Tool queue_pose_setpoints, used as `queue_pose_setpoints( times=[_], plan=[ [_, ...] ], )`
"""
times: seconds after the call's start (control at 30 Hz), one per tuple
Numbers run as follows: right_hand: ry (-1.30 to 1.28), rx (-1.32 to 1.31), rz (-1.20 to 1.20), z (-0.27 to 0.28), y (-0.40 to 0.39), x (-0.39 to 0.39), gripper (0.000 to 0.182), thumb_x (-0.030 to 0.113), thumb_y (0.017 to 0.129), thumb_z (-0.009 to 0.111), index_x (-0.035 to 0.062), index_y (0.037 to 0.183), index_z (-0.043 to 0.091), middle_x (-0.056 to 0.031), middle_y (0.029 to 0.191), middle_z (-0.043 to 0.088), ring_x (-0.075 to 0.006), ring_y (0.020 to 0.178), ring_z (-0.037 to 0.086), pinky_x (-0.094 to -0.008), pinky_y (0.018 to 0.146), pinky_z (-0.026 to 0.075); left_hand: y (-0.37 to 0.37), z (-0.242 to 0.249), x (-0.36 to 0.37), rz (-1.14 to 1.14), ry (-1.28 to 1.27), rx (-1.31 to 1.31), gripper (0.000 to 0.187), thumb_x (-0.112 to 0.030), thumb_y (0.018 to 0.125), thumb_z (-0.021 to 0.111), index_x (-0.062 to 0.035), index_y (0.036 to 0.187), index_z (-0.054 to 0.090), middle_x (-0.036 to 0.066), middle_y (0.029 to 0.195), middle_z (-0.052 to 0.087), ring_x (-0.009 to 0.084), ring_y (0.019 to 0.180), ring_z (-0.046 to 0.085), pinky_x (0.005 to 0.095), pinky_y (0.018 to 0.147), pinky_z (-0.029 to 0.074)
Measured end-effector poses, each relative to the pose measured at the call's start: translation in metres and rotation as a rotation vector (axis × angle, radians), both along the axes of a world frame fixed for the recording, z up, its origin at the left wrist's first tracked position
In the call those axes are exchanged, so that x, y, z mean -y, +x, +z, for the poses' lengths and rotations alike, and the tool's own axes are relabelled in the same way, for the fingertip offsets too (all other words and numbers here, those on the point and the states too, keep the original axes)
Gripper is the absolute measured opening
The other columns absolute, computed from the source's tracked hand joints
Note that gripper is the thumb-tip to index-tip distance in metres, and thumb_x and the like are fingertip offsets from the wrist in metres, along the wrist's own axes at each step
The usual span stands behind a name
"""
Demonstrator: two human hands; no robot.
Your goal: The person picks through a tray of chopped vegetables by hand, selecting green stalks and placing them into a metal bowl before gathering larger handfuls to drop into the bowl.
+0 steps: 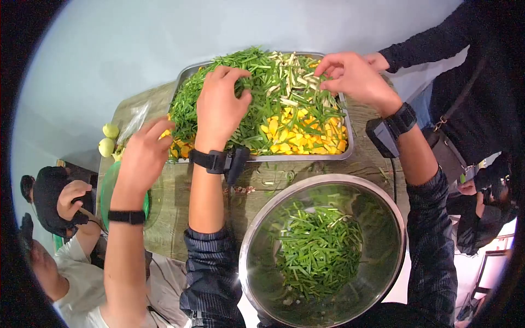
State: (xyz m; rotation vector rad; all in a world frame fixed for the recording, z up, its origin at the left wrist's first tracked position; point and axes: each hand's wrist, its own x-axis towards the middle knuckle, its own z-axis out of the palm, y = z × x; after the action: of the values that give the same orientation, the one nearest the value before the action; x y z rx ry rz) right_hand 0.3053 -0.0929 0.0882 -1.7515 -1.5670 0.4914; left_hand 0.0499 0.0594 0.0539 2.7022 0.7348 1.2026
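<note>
A metal tray [257, 158] holds cut green leaves [186, 98], pale stem pieces [287, 71] and yellow-orange chunks [303, 136]. My left hand [221, 101] is over the greens left of the tray's middle, thumb and fingers apart in a curve, with nothing seen between them. My right hand [358, 79] is at the tray's right side beside the pale stems, its thumb and forefinger spread apart. Below the tray stands a large steel bowl [383, 257] with chopped green pieces [320, 251] in it.
A co-worker's hand [145, 156] reaches to the tray's left edge. Another person's dark sleeve and hand [377, 61] come in behind my right hand. A green basket [109, 191], pale round fruits [106, 146] and a plastic bag [135, 123] lie at left on the wooden table [169, 218].
</note>
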Motion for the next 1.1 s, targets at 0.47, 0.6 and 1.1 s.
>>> queue_pose_setpoints(
  times=[0.47, 0.6, 1.1],
  plan=[
    [0.095, -0.012, 0.158, -0.013, 0.004, -0.003, 0.017, 0.001, 0.086, 0.071, -0.004, 0.103, 0.072, -0.0059, 0.081, 0.07, -0.011, 0.066, 0.069, -0.0253, 0.059, 0.054, 0.007, -0.009, -0.003, 0.022, -0.064, 0.017, 0.015, -0.001, 0.081, 0.07, -0.0045, 0.095, 0.072, 0.012, 0.087, 0.069, 0.031, 0.08, 0.068, 0.0423, 0.072, 0.055],
    [0.011, -0.008, 0.091, -0.009, 0.002, -0.002, 0.014, 0.003, 0.086, 0.072, -0.0036, 0.097, 0.074, -0.0071, 0.079, 0.071, -0.0133, 0.065, 0.071, -0.0271, 0.058, 0.056, 0.006, 0.003, 0.005, -0.025, -0.198, 0.073, 0.012, -0.004, 0.082, 0.071, -0.0025, 0.094, 0.071, 0.013, 0.089, 0.072, 0.0287, 0.077, 0.071, 0.0382, 0.072, 0.057],
    [0.107, -0.265, 0.34, 0.067, -0.03, 0.077, 0.016, 0.001, 0.086, 0.076, -0.0007, 0.101, 0.074, -0.0075, 0.094, 0.072, -0.0125, 0.08, 0.067, -0.0266, 0.069, 0.056, -0.019, 0.054, 0.039, -0.469, -0.893, 0.349, 0.018, -0.005, 0.089, 0.075, -0.0021, 0.105, 0.068, -0.002, 0.088, 0.069, 0.0059, 0.08, 0.064, 0.0237, 0.067, 0.053]
  ],
)
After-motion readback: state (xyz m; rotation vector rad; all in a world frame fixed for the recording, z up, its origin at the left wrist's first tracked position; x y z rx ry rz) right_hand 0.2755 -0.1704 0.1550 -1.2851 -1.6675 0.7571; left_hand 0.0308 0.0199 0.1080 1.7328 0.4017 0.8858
